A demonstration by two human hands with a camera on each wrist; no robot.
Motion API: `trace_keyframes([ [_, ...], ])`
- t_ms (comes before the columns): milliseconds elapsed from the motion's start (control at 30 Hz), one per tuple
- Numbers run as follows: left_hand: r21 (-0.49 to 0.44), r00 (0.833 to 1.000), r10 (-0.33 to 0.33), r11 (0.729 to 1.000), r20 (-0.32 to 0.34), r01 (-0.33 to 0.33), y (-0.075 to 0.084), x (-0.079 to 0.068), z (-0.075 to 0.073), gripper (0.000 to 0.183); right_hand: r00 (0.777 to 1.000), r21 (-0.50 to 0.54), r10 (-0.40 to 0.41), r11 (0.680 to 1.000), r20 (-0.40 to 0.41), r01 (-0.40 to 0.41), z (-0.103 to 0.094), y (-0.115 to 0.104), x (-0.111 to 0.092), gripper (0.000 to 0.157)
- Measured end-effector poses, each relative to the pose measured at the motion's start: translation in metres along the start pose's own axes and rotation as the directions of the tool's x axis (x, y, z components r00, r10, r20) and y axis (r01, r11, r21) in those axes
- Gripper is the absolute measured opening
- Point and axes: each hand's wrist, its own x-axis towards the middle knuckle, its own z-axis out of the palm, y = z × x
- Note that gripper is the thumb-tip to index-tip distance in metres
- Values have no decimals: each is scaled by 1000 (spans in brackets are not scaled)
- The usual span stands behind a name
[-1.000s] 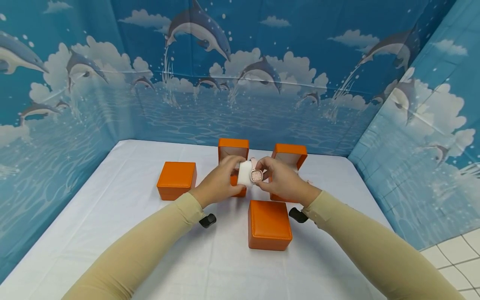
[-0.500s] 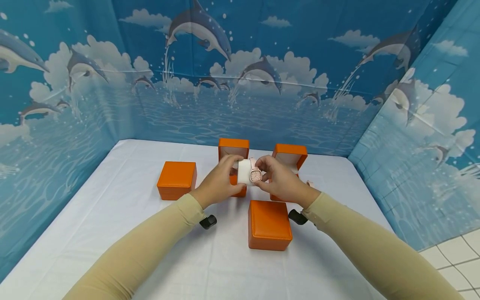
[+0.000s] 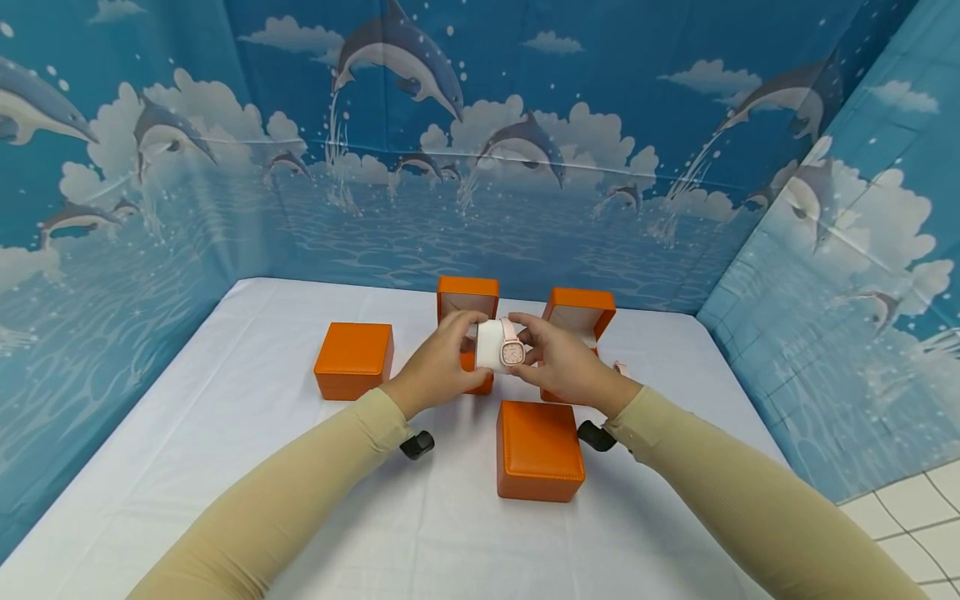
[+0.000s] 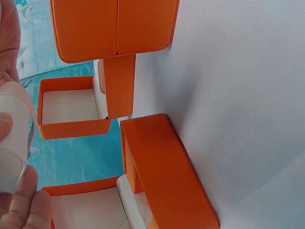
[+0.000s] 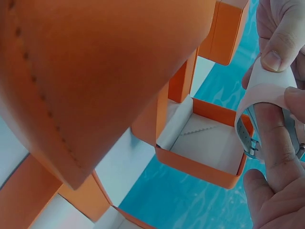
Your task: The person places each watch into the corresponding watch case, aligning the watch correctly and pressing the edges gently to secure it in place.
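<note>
In the head view, my left hand (image 3: 441,360) grips the left end of a white watch cushion (image 3: 489,345) between thumb and fingers. A pink-strapped watch (image 3: 513,353) with a rounded square face hangs round the cushion's right end, held by my right hand (image 3: 566,360). In the right wrist view a right finger (image 5: 274,136) reaches inside the loop of the pink strap (image 5: 255,94), whose buckle is at its lower side. My left thumb (image 5: 274,59) presses on the cushion. Both hands are raised in front of an open orange box (image 3: 467,286), whose lower part they partly hide.
A second open orange box (image 3: 583,297) stands behind my right hand, a bit of pink strap (image 3: 620,367) beside it. Lidded orange boxes sit at left (image 3: 354,350) and front (image 3: 539,450) on the white-covered table (image 3: 420,533). A dolphin-print curtain (image 3: 480,233) backs the table.
My right fingers have shifted up along the strap, so more of the pink band shows above the watch face. My left hand and the boxes stay as they were.
</note>
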Motion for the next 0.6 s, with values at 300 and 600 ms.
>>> trace_keyframes([
  [300,21,1000,-3,1000,-5,3,0,0,1,77,1000,-56,20,998,-9,-21,0,-3,-1,86],
  [600,10,1000,-24,1000,0,24,3,0,-1,76,999,-52,39,998,-16,-39,3,-2,-1,89],
])
